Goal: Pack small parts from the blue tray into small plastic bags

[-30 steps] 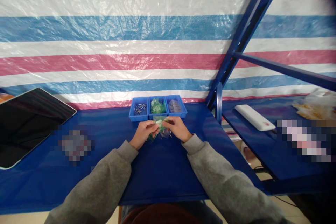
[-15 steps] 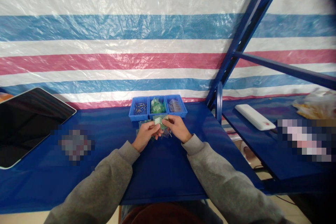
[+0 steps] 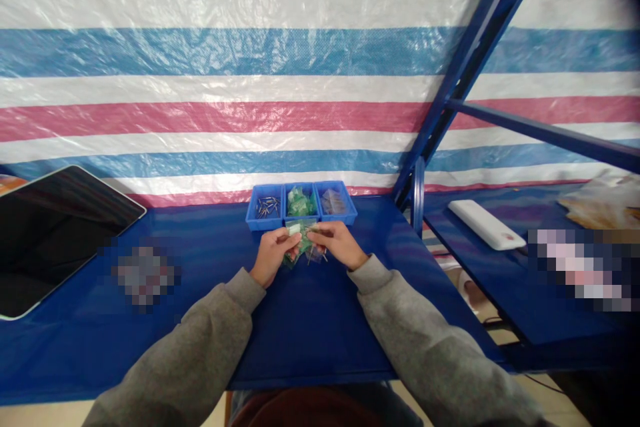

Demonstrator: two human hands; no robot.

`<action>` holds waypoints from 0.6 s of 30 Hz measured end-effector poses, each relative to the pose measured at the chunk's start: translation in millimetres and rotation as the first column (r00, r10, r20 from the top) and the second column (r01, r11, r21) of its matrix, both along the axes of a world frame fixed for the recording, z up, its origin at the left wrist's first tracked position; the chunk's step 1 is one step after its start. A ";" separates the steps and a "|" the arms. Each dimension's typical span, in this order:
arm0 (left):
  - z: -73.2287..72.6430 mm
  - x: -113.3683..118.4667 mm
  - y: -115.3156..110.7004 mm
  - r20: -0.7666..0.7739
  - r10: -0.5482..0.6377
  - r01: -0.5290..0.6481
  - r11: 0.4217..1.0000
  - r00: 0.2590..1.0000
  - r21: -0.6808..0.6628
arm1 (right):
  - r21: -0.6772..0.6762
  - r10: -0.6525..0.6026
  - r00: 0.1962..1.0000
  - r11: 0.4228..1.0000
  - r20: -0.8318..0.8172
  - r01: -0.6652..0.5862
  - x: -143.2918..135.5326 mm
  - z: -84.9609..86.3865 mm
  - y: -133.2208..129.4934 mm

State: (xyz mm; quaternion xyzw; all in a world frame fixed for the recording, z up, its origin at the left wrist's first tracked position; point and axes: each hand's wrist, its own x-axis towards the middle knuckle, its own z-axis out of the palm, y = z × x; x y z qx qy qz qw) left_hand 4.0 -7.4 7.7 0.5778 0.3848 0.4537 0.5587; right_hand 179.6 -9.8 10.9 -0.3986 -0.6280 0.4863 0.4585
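Between both hands is a small clear, green-tinted plastic bag [image 3: 304, 225], pinched at its two sides. My left hand [image 3: 271, 256] has its thumb and fingers closed on the bag's left side. On the right side, my right hand [image 3: 341, 245] grips it the same way. Several small bags [image 3: 315, 255] with thin metal pieces lie on the table just below, partly covered by the hands. Right behind the hands stand three joined blue bins: the left bin [image 3: 264, 221] has thin metal pins, the middle bin [image 3: 301, 217] green plastic bags, the right bin [image 3: 345, 217] clear bags.
A dark-screened tablet [image 3: 65, 233] lies at the left of the blue table [image 3: 310, 333]. A blurred item [image 3: 145, 275] is near it. Across a gap on the right, another blue surface carries a white power bank [image 3: 486, 223] and a plastic bag [image 3: 605, 200]. A blue metal frame [image 3: 465, 60] rises between them.
My hands have drawn slightly apart, the left one shifting a little to the left. The bag stays between them and now shows more openly.
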 end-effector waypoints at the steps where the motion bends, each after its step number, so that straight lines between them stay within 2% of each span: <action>1: 0.0 -0.5 0.6 0.005 0.013 -0.013 1.000 1.000 0.002 | -0.011 0.009 1.000 1.000 -0.018 -0.009 0.2 0.7 -0.3; 4: 1.0 -2.0 2.3 0.001 0.015 -0.015 1.000 1.000 0.000 | -0.008 -0.019 0.999 1.000 -0.044 0.019 -0.1 1.9 -0.8; 10: 3.5 -2.6 1.5 -0.032 -0.005 0.005 1.000 0.999 0.001 | 0.096 -0.173 0.985 0.981 0.021 0.170 -2.3 -3.1 0.3; 18: 9.6 -3.6 0.0 -0.056 0.052 -0.052 0.999 0.997 0.010 | 0.086 -0.165 0.986 0.983 0.024 0.162 -2.2 -6.4 1.5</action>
